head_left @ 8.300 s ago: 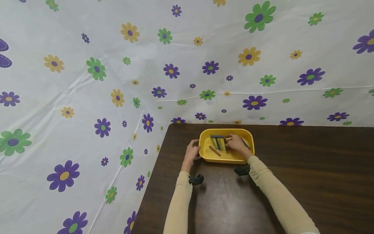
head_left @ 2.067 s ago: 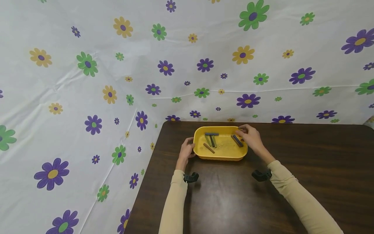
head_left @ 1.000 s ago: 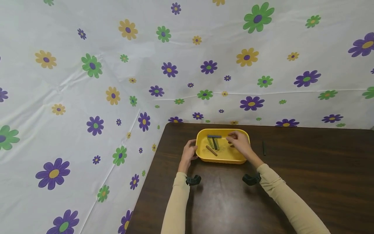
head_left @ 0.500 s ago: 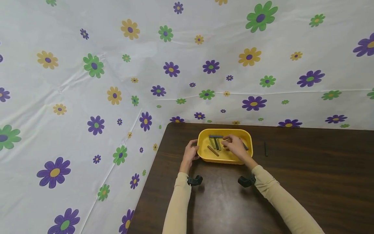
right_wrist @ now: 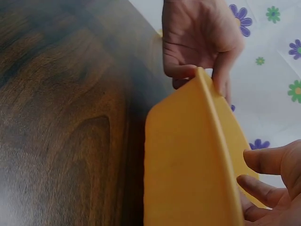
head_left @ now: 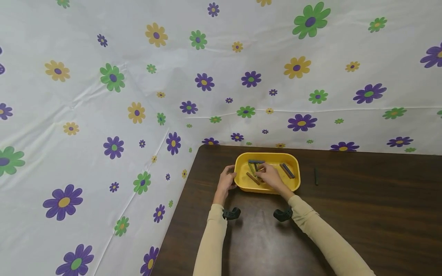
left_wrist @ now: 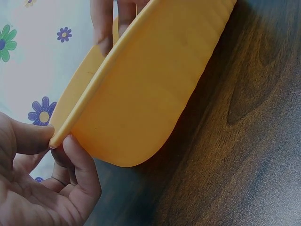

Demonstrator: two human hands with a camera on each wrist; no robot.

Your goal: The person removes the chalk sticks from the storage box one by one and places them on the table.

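My left hand (head_left: 226, 180) pinches the left rim of a yellow plastic tub (head_left: 250, 188), thumb and fingers on either side of the edge in the left wrist view. My right hand (head_left: 271, 177) reaches into the tub, fingertips among short crayon-like sticks. In the right wrist view its thumb and fingers (right_wrist: 263, 161) are spread apart. Near them lie a blue stick (head_left: 256, 161) along the back, a yellow-green stick (head_left: 252, 168) and a brown stick (head_left: 253, 178). The hand partly covers a dark stick. A brown stick (head_left: 285, 171) and a dark blue stick (head_left: 289, 171) lie paired at the right end.
A dark green stick (head_left: 316, 176) lies on the brown wooden table (head_left: 362, 199), right of the tub. Flower-printed white sheeting (head_left: 262, 96) rises behind the table and along its left side.
My right hand has gone from the tub's right edge leftward to the sticks inside. The dark green stick has appeared on the table. My left hand keeps holding the rim.
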